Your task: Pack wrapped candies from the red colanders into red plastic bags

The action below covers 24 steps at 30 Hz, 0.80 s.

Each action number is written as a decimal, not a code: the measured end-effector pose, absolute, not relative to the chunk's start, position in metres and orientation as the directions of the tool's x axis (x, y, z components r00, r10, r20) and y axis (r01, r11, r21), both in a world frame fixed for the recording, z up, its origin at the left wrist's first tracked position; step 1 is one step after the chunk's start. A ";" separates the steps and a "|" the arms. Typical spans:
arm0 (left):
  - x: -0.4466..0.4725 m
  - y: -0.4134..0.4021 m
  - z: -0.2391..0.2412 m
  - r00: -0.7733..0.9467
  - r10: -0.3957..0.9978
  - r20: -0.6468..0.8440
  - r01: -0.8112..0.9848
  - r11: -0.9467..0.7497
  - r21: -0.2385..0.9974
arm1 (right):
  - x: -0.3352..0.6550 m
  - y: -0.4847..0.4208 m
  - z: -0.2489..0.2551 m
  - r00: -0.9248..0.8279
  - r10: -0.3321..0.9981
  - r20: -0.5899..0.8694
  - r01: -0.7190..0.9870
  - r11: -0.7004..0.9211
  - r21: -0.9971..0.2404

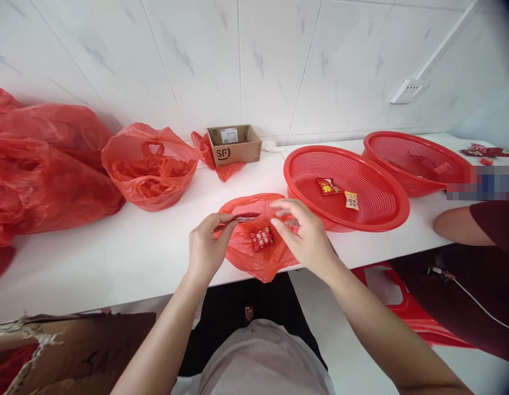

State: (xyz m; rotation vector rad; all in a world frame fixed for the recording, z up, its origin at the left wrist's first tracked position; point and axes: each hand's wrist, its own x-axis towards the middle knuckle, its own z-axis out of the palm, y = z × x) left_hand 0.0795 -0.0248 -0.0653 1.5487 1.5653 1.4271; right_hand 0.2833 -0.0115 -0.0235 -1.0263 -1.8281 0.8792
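A thin red packet (245, 218) with a pale printed edge is pinched between the thumb and fingers of my left hand (208, 241). Below it an open red plastic bag (258, 267) sits at the table's front edge. Inside the bag lies a small red snack packet (261, 240) with white lettering. My right hand (306, 236) hovers over the bag's right side. Its thumb and forefinger are apart, with nothing visible between them; its other fingers are partly hidden.
A red basket (386, 216) at right holds a red packet (328, 187) and a cream packet (351, 201). Behind it stands another basket (406, 186). A cardboard box (240, 153) and a bag of red plastic (149, 197) stand at the back. A person's arm (464, 225) is at right.
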 end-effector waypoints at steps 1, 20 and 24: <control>0.079 -0.024 -0.067 -0.197 0.903 0.382 0.507 -0.239 0.828 | 0.282 -0.023 -0.023 -0.368 0.870 0.330 0.319 0.451 -0.834; 0.027 -0.051 -0.071 -0.432 0.876 0.215 0.428 -0.011 0.904 | 0.241 -0.085 -0.216 -0.692 0.599 -0.404 0.718 0.513 -0.471; 0.034 -0.051 -0.068 -0.368 0.911 0.185 0.291 -0.076 0.954 | 0.243 -0.087 -0.137 -0.737 0.632 -0.238 0.311 0.006 -0.950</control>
